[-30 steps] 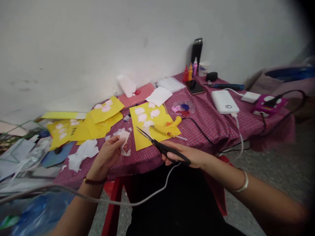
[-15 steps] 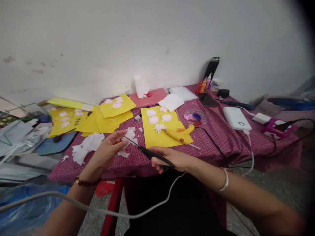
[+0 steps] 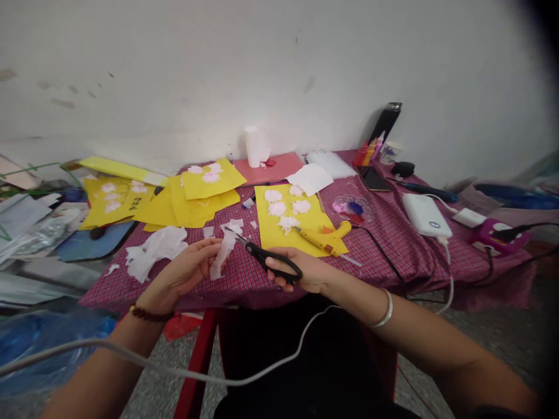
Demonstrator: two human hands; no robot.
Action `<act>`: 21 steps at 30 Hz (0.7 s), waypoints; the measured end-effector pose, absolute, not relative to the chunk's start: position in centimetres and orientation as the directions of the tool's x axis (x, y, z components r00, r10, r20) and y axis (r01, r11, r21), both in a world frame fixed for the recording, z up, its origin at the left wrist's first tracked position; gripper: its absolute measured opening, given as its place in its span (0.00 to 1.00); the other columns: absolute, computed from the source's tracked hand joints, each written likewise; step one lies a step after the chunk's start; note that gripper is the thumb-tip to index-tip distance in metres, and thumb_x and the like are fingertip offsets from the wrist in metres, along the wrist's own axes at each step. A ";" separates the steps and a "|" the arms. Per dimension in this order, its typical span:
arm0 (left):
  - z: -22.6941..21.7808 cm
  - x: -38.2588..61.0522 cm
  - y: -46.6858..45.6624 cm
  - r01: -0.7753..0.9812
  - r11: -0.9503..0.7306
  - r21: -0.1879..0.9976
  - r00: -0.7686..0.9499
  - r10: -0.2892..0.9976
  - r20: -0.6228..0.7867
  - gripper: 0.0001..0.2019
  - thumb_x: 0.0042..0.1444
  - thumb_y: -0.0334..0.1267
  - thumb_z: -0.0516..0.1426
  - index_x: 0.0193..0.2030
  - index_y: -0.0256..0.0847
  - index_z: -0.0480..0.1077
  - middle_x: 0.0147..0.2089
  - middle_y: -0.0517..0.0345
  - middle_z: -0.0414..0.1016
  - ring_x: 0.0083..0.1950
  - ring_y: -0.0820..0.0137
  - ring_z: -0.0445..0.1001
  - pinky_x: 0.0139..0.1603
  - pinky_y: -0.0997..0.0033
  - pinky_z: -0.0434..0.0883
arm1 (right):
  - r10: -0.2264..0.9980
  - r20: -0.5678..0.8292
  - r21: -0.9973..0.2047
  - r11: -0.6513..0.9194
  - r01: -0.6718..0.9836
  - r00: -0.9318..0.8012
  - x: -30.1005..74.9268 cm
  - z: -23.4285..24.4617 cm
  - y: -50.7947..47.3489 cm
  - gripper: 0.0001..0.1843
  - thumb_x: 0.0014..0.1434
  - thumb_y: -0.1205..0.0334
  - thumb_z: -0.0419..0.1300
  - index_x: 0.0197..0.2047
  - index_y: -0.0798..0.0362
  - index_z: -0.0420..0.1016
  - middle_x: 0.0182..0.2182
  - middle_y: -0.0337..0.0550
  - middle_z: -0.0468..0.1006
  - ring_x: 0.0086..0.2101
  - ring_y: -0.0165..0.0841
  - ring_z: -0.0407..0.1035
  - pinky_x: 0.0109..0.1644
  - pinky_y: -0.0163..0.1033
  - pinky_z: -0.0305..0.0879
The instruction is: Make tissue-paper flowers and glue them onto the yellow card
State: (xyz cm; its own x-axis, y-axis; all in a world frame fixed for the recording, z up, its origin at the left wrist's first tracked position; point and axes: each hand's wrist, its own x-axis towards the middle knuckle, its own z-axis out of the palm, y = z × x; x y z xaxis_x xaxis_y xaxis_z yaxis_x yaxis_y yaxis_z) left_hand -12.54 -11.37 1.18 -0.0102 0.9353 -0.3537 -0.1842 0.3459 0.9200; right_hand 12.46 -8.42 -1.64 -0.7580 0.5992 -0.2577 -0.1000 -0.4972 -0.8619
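Observation:
Black-handled scissors [image 3: 279, 265] are in my right hand [image 3: 297, 269], fingers through the loops, blades parted and pointing left. My left hand [image 3: 198, 265] pinches a thin strip of white tissue paper [image 3: 222, 256] that hangs down beside its fingertips. The scissor tips meet the upper end of this strip; whether they are cutting cannot be made out. Small white paper scraps [image 3: 208, 231] lie just beyond the left hand. To its left is a crumpled white tissue [image 3: 152, 250]. Behind the scissors lies a yellow sheet [image 3: 279, 233] bearing several pale pink paper blossoms [image 3: 276, 209].
A yellow glue gun [image 3: 325, 240] rests across the yellow sheet. More yellow sheets [image 3: 192, 209] lie to the left. A plate with paint [image 3: 351, 208], a phone [image 3: 372, 178], a power bank [image 3: 425, 215] and a purple power strip [image 3: 498, 237] are on the right. A white cable [image 3: 244, 381] crosses near my lap.
The tissue strip now shows clearly in my left hand, hanging down. The scissors have swung slightly, their blades now parted around the strip's upper end. The view has shifted a little.

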 end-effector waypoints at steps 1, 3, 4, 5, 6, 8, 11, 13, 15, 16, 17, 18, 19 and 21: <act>1.1 -12.7 -11.6 -0.165 0.370 0.914 -0.004 0.927 -0.375 0.13 0.42 0.36 0.69 0.32 0.36 0.70 0.24 0.60 0.72 0.22 0.76 0.68 0.21 0.79 0.65 | 0.597 -0.255 -0.864 -0.494 -0.098 -0.760 12.3 -1.7 -8.4 0.26 0.48 0.46 0.71 0.39 0.55 0.67 0.23 0.34 0.72 0.17 0.21 0.61 0.14 0.25 0.56; 1.0 -13.0 -12.0 -0.141 0.376 0.916 -0.021 0.924 -0.383 0.14 0.42 0.38 0.69 0.27 0.37 0.68 0.18 0.66 0.65 0.16 0.81 0.59 0.15 0.82 0.56 | 0.587 -0.249 -0.868 -0.489 -0.092 -0.771 12.2 -1.7 -8.3 0.26 0.49 0.45 0.70 0.39 0.55 0.67 0.23 0.34 0.73 0.17 0.21 0.62 0.15 0.26 0.57; 1.1 -13.2 -12.1 -0.144 0.366 0.919 -0.037 0.926 -0.375 0.15 0.41 0.39 0.70 0.26 0.37 0.67 0.17 0.69 0.62 0.15 0.82 0.55 0.14 0.82 0.52 | 0.578 -0.249 -0.865 -0.493 -0.090 -0.777 12.2 -1.7 -8.3 0.27 0.49 0.43 0.70 0.39 0.54 0.67 0.24 0.34 0.73 0.18 0.21 0.63 0.16 0.26 0.58; 1.2 -13.4 -12.2 -0.151 0.354 0.923 -0.050 0.930 -0.365 0.16 0.41 0.39 0.70 0.26 0.38 0.66 0.16 0.70 0.60 0.14 0.83 0.53 0.13 0.82 0.49 | 0.567 -0.254 -0.861 -0.501 -0.084 -0.784 12.2 -1.7 -8.3 0.27 0.49 0.42 0.69 0.40 0.54 0.66 0.25 0.35 0.73 0.19 0.22 0.64 0.18 0.27 0.61; 1.3 -13.6 -12.2 -0.160 0.341 0.926 -0.064 0.933 -0.354 0.16 0.41 0.40 0.70 0.26 0.38 0.66 0.16 0.71 0.58 0.14 0.84 0.51 0.13 0.82 0.48 | 0.555 -0.262 -0.858 -0.509 -0.073 -0.790 12.3 -1.6 -8.3 0.28 0.50 0.41 0.68 0.40 0.54 0.66 0.26 0.35 0.73 0.21 0.22 0.65 0.20 0.27 0.63; 1.5 -14.1 -12.2 -0.170 0.309 0.936 -0.096 0.940 -0.327 0.16 0.42 0.41 0.70 0.27 0.38 0.67 0.17 0.71 0.58 0.14 0.85 0.49 0.13 0.83 0.47 | 0.531 -0.268 -0.862 -0.504 -0.046 -0.804 12.7 -1.4 -8.4 0.28 0.51 0.39 0.67 0.40 0.54 0.67 0.28 0.36 0.73 0.23 0.23 0.67 0.25 0.28 0.67; 1.6 -14.7 -12.0 -0.170 0.257 0.951 -0.145 0.948 -0.282 0.16 0.43 0.40 0.69 0.28 0.37 0.67 0.18 0.71 0.58 0.15 0.85 0.50 0.13 0.83 0.48 | 0.505 -0.262 -0.886 -0.464 -0.003 -0.822 13.2 -1.1 -8.7 0.28 0.51 0.38 0.66 0.39 0.55 0.67 0.30 0.37 0.73 0.24 0.22 0.67 0.26 0.29 0.67; 1.5 -14.7 -11.9 -0.170 0.242 0.955 -0.153 0.951 -0.268 0.16 0.43 0.40 0.69 0.28 0.37 0.67 0.19 0.70 0.58 0.16 0.85 0.50 0.14 0.84 0.48 | 0.485 -0.283 -0.888 -0.459 0.034 -0.827 13.4 -0.8 -8.9 0.30 0.49 0.38 0.67 0.39 0.55 0.67 0.30 0.37 0.73 0.24 0.22 0.68 0.26 0.28 0.67; 1.3 -14.6 -11.8 -0.172 0.245 0.954 -0.139 0.953 -0.270 0.16 0.42 0.41 0.70 0.28 0.37 0.67 0.18 0.71 0.58 0.16 0.85 0.49 0.14 0.83 0.48 | 0.464 -0.306 -0.882 -0.467 0.064 -0.831 13.3 -0.6 -9.0 0.31 0.48 0.38 0.68 0.40 0.55 0.67 0.30 0.37 0.72 0.24 0.22 0.68 0.26 0.28 0.67; 1.3 -14.4 -11.8 -0.171 0.253 0.952 -0.128 0.953 -0.276 0.16 0.41 0.41 0.70 0.28 0.38 0.67 0.18 0.71 0.57 0.15 0.85 0.49 0.14 0.83 0.48 | 0.458 -0.309 -0.881 -0.468 0.069 -0.833 13.1 -0.6 -9.0 0.30 0.48 0.38 0.68 0.40 0.55 0.67 0.30 0.37 0.72 0.24 0.22 0.67 0.25 0.28 0.66; 1.2 -14.2 -11.7 -0.162 0.265 0.951 -0.114 0.952 -0.285 0.17 0.40 0.42 0.70 0.28 0.38 0.67 0.18 0.71 0.57 0.15 0.84 0.49 0.14 0.83 0.47 | 0.455 -0.307 -0.882 -0.467 0.070 -0.836 12.9 -0.6 -9.0 0.30 0.48 0.38 0.68 0.40 0.55 0.66 0.30 0.36 0.72 0.24 0.22 0.67 0.25 0.27 0.66; 1.0 -14.0 -11.7 -0.137 0.277 0.951 -0.098 0.951 -0.292 0.17 0.40 0.42 0.70 0.28 0.39 0.67 0.18 0.71 0.56 0.15 0.84 0.48 0.14 0.82 0.47 | 0.454 -0.303 -0.883 -0.465 0.068 -0.838 12.7 -0.6 -9.0 0.30 0.49 0.39 0.68 0.41 0.54 0.66 0.29 0.36 0.72 0.24 0.22 0.67 0.25 0.27 0.66; 0.9 -13.8 -11.6 -0.102 0.286 0.953 -0.083 0.952 -0.294 0.17 0.40 0.43 0.69 0.27 0.39 0.66 0.18 0.71 0.55 0.15 0.84 0.47 0.14 0.82 0.46 | 0.456 -0.300 -0.885 -0.461 0.066 -0.838 12.5 -0.7 -8.9 0.30 0.49 0.39 0.68 0.41 0.54 0.66 0.29 0.35 0.72 0.24 0.22 0.67 0.25 0.27 0.66; 0.7 -13.4 -11.5 -0.013 0.279 0.960 -0.066 0.958 -0.279 0.17 0.41 0.46 0.68 0.26 0.40 0.65 0.18 0.70 0.56 0.15 0.83 0.48 0.14 0.81 0.46 | 0.468 -0.296 -0.892 -0.448 0.065 -0.833 12.2 -0.8 -8.8 0.30 0.49 0.39 0.68 0.41 0.54 0.66 0.28 0.35 0.72 0.23 0.22 0.67 0.24 0.27 0.65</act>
